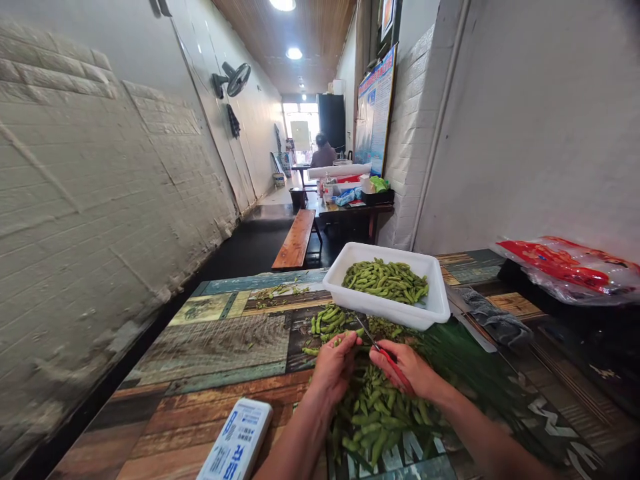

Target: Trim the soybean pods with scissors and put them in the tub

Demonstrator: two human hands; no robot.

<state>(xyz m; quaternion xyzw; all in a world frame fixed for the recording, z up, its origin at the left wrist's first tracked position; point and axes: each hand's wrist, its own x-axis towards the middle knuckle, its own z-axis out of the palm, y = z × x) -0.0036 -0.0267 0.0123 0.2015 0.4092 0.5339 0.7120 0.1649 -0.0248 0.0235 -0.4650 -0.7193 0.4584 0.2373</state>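
My left hand (336, 360) pinches a green edamame pod (356, 333) between thumb and fingers. Red-handled scissors (393, 365) are gripped in my right hand (407, 368), their blades pointing up and left beside the pod; I cannot tell whether the blades touch it. Below both hands spreads a pile of edamame pods (375, 427) on the table. A smaller heap of pods (330, 320) lies just beyond my left hand. Behind the hands stands a white plastic tub (415, 317) holding many pods (385, 280).
On the wood-patterned table (215, 347) lie a white box with blue print (240, 437), a knife (473, 327), a grey cloth (493, 317) and scattered trimmings (280, 291). A red plastic package (575, 263) is at right. Beyond are a bench (296, 240) and a seated person (323, 153).
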